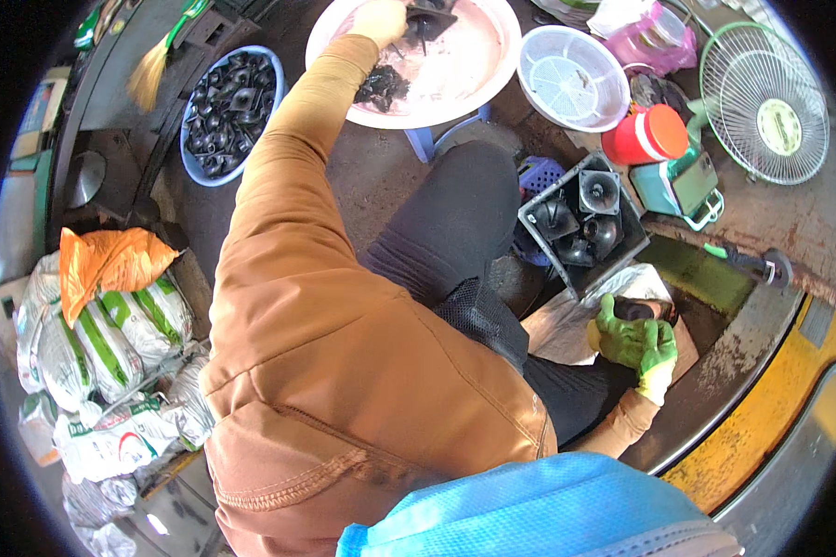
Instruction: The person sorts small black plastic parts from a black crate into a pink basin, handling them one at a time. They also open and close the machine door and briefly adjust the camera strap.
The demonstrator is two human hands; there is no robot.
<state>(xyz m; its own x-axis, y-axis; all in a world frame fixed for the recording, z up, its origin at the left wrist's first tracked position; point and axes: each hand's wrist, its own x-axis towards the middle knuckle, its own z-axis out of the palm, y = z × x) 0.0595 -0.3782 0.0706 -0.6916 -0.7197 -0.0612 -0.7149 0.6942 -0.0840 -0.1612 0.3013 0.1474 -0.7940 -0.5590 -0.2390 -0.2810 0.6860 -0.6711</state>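
Note:
My left hand [379, 22], in a pale yellowish glove, reaches into a pale pink basin [478, 97] at the top. Its fingers are closed at the edge of a black funnel-shaped part [429, 22] with a squarish flange; the frame's top edge hides some of the grip. A clump of black scraps [382, 87] lies in the basin below the hand. My right hand [633, 342], in a green glove, is curled beside my leg over a light sack [562, 325]. A dark object [648, 309] shows just past its fingers; what they hold is unclear.
A blue-rimmed tub [186, 153] full of black parts stands left. A grey crate [581, 278] holds several black funnels. Beyond are a white basket [574, 79], a red-lidded jug [659, 135] and a fan [776, 121]. White sacks [111, 343] pile up at left; a yellow metal edge [743, 446] runs right.

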